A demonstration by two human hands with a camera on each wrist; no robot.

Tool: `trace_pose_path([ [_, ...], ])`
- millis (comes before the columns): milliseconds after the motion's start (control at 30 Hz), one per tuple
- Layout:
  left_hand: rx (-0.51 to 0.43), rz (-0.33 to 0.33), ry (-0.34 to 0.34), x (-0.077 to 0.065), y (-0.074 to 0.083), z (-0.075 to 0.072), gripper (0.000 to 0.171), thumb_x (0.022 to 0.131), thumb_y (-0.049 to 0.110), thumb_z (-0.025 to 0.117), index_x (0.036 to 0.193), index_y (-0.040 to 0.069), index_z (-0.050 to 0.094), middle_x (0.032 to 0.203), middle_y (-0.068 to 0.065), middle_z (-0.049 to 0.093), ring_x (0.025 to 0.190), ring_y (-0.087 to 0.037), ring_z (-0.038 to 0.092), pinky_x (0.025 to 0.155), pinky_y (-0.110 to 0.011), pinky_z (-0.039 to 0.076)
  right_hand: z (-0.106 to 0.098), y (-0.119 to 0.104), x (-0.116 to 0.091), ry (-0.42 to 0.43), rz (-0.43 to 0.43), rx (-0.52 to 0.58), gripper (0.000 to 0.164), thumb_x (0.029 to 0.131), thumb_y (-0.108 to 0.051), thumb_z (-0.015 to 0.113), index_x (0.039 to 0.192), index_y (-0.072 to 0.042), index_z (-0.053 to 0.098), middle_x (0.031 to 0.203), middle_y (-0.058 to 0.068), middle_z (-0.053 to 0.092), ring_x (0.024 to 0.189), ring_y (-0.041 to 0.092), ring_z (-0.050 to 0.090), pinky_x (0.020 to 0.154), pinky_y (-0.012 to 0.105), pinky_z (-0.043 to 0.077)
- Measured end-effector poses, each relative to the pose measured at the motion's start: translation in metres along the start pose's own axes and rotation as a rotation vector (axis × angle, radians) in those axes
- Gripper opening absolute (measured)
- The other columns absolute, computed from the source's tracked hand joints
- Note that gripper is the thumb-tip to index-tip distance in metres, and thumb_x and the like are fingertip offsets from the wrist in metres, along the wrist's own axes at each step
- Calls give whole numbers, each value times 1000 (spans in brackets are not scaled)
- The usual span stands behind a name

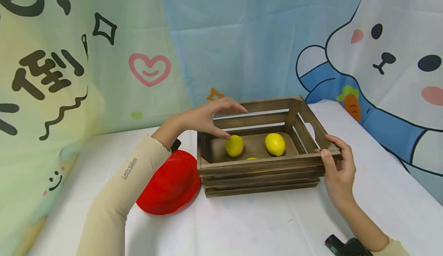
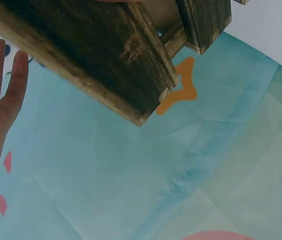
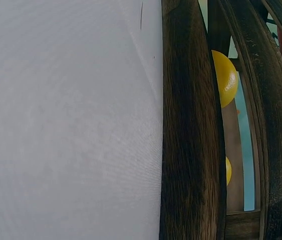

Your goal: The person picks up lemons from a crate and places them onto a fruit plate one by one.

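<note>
A brown slatted wooden crate (image 1: 263,165) stands on the white-covered table. Inside lie a left lemon (image 1: 234,148), a right lemon (image 1: 275,144) and a third lemon (image 1: 252,158), mostly hidden by the front wall. My left hand (image 1: 207,117) hovers over the crate's left side with fingers and thumb spread. In the head view its thumb tip overlaps the left lemon's top edge; nothing is in its grasp. With thumb in front and fingers over the rim, my right hand (image 1: 340,171) grips the crate's front right corner. Through the slats, the right wrist view shows a lemon (image 3: 226,80).
Just left of the crate, partly behind the left forearm, lies a red plate (image 1: 173,185). A printed cloth (image 1: 235,48) hangs close behind the crate. White cloth (image 1: 256,221) covers the table in front. A black wrist camera (image 1: 347,246) sits on the right forearm.
</note>
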State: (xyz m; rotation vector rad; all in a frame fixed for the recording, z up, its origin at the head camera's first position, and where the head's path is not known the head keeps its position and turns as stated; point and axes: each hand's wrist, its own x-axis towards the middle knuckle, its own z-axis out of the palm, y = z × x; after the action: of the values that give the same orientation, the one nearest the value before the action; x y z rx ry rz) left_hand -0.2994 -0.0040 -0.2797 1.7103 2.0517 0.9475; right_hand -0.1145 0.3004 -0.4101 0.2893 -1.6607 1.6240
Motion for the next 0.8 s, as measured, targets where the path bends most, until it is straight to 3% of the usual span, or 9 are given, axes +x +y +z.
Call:
trace_pose_path([
  [300,72,-21,-134,17,-6,8,64,82,9,78,139,6,49,141,-5,50,127,-18,44,101,-35,39,0,-2,-1,3,6,-4,42,93,9,45,135,1,49,129,8,49,101,10,64,86,12,47],
  [500,33,-33,-210,33,-6,4,72,82,4,77,145,5,41,146,-7,43,134,-25,40,112,-38,34,0,-3,-1,-1,4,-31,42,94,9,45,136,3,47,131,6,49,102,9,63,87,12,46],
  [700,7,-10,-323,42,-16,7,79,81,-5,72,148,1,32,153,-12,33,139,-23,32,116,-38,28,-1,-3,-2,-12,12,-54,43,94,8,44,137,4,45,133,5,48,103,9,62,87,12,46],
  [800,0,-30,-368,44,-19,9,77,81,-7,70,148,1,34,153,-12,31,141,-22,27,117,-40,26,-2,-4,-3,-14,13,-46,43,94,8,44,137,5,44,134,5,47,104,10,62,88,12,46],
])
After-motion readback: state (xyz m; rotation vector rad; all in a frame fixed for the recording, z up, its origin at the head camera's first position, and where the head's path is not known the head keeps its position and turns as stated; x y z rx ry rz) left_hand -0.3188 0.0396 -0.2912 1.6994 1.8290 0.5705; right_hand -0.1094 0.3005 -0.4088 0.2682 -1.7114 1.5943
